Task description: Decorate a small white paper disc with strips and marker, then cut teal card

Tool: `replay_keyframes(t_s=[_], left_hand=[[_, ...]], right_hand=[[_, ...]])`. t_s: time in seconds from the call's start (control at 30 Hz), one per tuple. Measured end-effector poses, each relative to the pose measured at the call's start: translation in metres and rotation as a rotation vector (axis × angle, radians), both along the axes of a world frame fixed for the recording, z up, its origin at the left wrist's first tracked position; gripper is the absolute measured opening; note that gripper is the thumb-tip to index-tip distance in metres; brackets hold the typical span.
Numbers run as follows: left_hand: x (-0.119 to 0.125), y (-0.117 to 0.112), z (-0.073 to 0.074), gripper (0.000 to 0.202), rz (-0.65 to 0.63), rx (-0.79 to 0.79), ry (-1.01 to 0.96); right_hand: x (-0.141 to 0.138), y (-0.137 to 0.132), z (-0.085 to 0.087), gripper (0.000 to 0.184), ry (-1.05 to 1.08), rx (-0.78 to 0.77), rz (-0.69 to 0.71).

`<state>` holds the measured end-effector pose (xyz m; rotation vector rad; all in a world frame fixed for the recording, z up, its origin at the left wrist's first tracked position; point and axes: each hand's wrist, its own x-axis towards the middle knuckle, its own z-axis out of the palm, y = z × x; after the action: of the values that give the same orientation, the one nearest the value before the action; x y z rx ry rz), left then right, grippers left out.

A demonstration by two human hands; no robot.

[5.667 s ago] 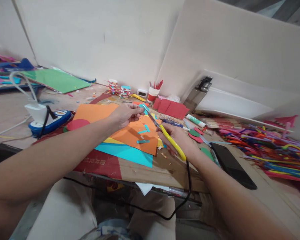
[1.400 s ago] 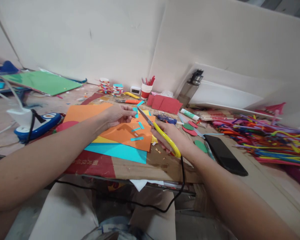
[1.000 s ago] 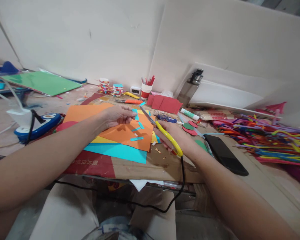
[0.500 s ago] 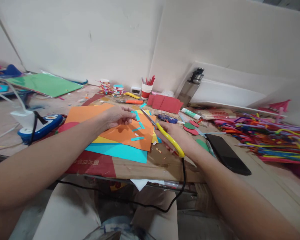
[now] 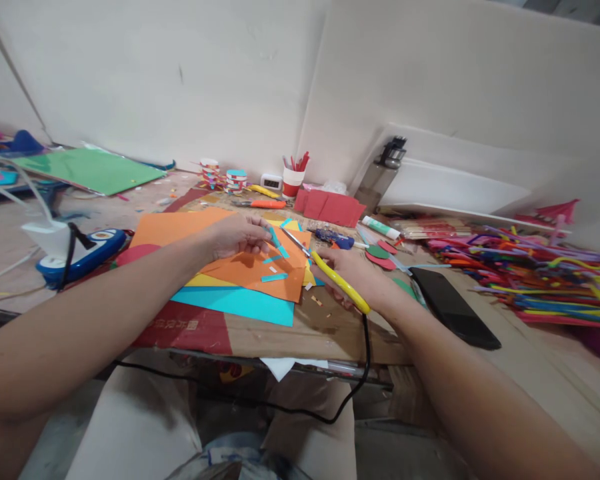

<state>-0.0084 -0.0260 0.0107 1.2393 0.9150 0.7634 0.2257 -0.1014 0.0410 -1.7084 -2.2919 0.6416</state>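
Note:
My left hand (image 5: 237,235) pinches a narrow cyan paper strip (image 5: 275,238) above a stack of coloured sheets. My right hand (image 5: 354,273) grips yellow-handled scissors (image 5: 337,283), whose blades (image 5: 296,241) point up-left and reach the strip's end. Under both hands lie an orange sheet (image 5: 250,267), a yellow sheet and a cyan sheet (image 5: 235,302). Several small cut cyan pieces (image 5: 273,277) rest on the orange sheet.
A black phone (image 5: 453,307) lies right of my right hand, beyond it a heap of coloured pipe cleaners (image 5: 540,277). A glue stick (image 5: 380,228), red paper (image 5: 330,205), a cup (image 5: 293,180), a green sheet (image 5: 90,170) and a blue device (image 5: 80,250) surround the cardboard work surface (image 5: 290,333).
The scissors were lifted off the strip about a second ago and have come back down to its end. My left hand keeps hold of the strip, lowered slightly.

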Motion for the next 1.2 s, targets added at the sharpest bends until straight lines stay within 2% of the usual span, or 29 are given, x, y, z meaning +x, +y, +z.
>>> replay_keyframes(t_s=[0.17, 0.27, 0.47, 0.63, 0.9, 1.07, 1.2], left_hand=[[0.000, 0.001, -0.002, 0.017, 0.033, 0.005, -0.014], [0.000, 0.002, -0.002, 0.020, 0.065, -0.010, -0.045], [-0.001, 0.003, -0.002, 0.021, 0.052, -0.021, -0.053], [-0.001, 0.002, -0.003, 0.018, 0.065, -0.003, -0.071], [0.000, 0.001, -0.001, 0.023, 0.012, -0.036, -0.053], [0.000, 0.003, -0.005, 0.022, 0.011, -0.062, -0.057], [-0.001, 0.002, -0.005, 0.022, 0.042, -0.086, -0.058]], right_hand=[[0.004, 0.004, -0.004, 0.026, -0.275, 0.108, 0.040], [0.006, 0.003, -0.007, 0.030, -0.347, 0.116, 0.039], [0.010, 0.005, -0.010, 0.037, -0.304, 0.137, 0.061], [0.014, 0.012, -0.012, 0.031, -0.176, 0.180, 0.064], [0.019, 0.009, -0.008, 0.029, -0.146, 0.095, 0.024], [0.020, 0.009, -0.001, 0.030, -0.202, 0.027, 0.121], [0.021, 0.010, 0.002, 0.040, -0.237, 0.039, 0.182]])
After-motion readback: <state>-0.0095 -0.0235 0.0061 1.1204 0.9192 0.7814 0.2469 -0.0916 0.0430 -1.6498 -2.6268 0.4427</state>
